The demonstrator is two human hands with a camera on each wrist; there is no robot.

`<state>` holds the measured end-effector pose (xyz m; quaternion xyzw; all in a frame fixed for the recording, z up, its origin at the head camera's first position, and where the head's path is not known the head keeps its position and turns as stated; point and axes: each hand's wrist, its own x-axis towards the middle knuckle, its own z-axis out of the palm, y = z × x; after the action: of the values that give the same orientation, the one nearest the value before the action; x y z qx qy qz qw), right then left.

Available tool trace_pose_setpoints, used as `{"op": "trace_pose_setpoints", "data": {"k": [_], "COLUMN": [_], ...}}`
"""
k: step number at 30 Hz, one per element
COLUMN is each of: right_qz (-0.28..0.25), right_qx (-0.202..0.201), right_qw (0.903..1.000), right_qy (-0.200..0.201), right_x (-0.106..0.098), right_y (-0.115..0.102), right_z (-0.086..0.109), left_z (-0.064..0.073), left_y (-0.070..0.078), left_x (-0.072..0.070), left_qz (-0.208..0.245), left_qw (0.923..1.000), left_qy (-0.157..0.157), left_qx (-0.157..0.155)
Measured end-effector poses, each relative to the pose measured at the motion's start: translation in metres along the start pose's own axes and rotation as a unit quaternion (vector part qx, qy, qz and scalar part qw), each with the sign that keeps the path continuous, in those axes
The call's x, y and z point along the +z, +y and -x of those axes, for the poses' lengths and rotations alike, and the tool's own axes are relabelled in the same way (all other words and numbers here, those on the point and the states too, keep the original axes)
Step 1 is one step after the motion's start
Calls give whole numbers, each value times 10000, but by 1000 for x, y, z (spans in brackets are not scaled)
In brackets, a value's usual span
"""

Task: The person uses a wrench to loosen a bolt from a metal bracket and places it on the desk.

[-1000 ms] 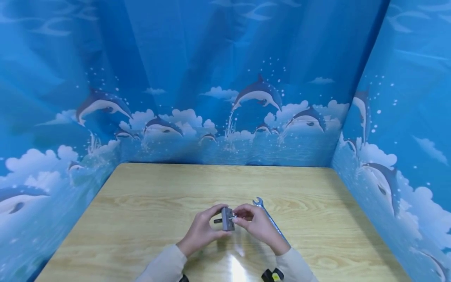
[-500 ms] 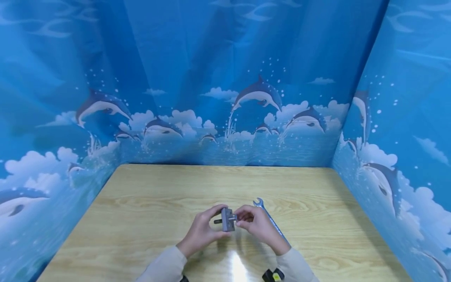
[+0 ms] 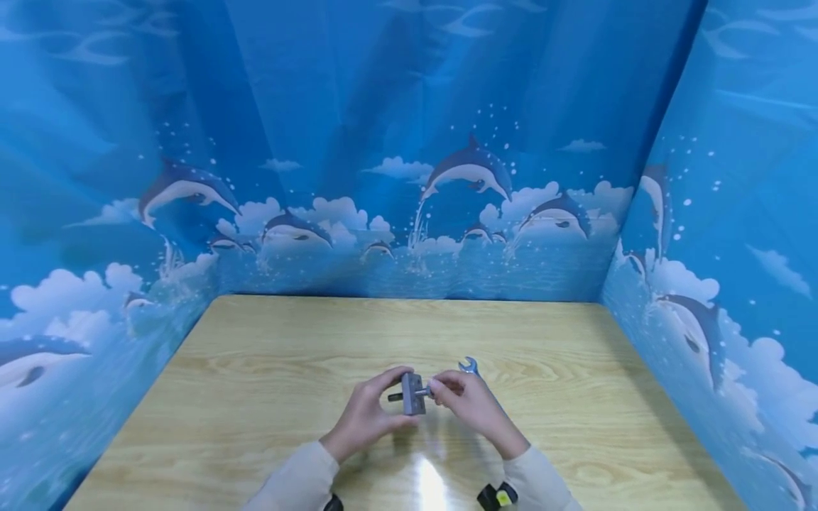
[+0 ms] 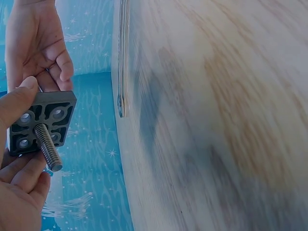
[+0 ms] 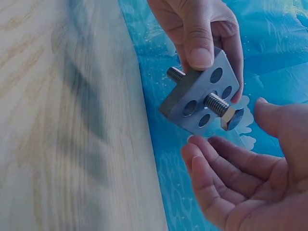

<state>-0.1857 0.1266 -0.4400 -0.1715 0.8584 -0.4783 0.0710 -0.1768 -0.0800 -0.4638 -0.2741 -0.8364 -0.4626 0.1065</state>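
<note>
My left hand (image 3: pixel 367 413) holds a grey square block with several holes (image 3: pixel 414 403) above the table, thumb on one edge and fingers on the opposite one. A threaded bolt (image 5: pixel 217 105) passes through the block's centre, its hex head standing out from the face on the right. From the other face the threaded end (image 4: pixel 48 149) sticks out. My right hand (image 3: pixel 474 406) is beside the bolt head. In the right wrist view its thumb (image 5: pixel 269 115) and curved fingers lie spread around the head, apart from it.
An open-ended wrench (image 3: pixel 469 365) lies on the wooden table (image 3: pixel 287 355), partly hidden behind the right hand. Blue curtains with dolphins (image 3: pixel 396 142) enclose the table's back and sides.
More of the bolt shows between the block and my right fingers, which have shifted slightly right. The right hand now covers more of the wrench. The left hand keeps its hold.
</note>
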Motion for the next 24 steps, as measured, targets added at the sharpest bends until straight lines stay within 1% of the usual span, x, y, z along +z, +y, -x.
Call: {"op": "trace_pose_setpoints", "data": {"k": [3, 6, 9, 12, 16, 18, 21, 24], "right_qz": [-41, 41, 89, 100, -87, -216, -302, -297], "right_qx": [210, 256, 137, -93, -352, -416, -447, -449], "right_qw": [9998, 9997, 9999, 9999, 9993, 9988, 9984, 9984], "right_qy": [-8, -30, -9, 55, 118, 137, 174, 164], "right_x": [0, 1, 3, 5, 6, 5, 1, 0], "right_y": [-2, -4, -3, -2, 0, -5, -20, -20], "right_z": [0, -1, -1, -1, 0, 2, 8, 7], "left_z": [0, -1, 0, 1, 3, 4, 3, 3], "left_y": [1, 1, 1, 1, 1, 1, 2, 3], "left_x": [0, 0, 1, 0, 0, 1, 1, 1], "left_qz": [3, 10, -29, -50, -28, -27, -21, 1], "left_qw": [10000, 9999, 9998, 9998, 9999, 9999, 9999, 9999], "left_qy": [-15, 37, 58, 16, -33, -35, -29, -24], "left_qx": [16, 109, 189, 166, 132, 146, 134, 113]}}
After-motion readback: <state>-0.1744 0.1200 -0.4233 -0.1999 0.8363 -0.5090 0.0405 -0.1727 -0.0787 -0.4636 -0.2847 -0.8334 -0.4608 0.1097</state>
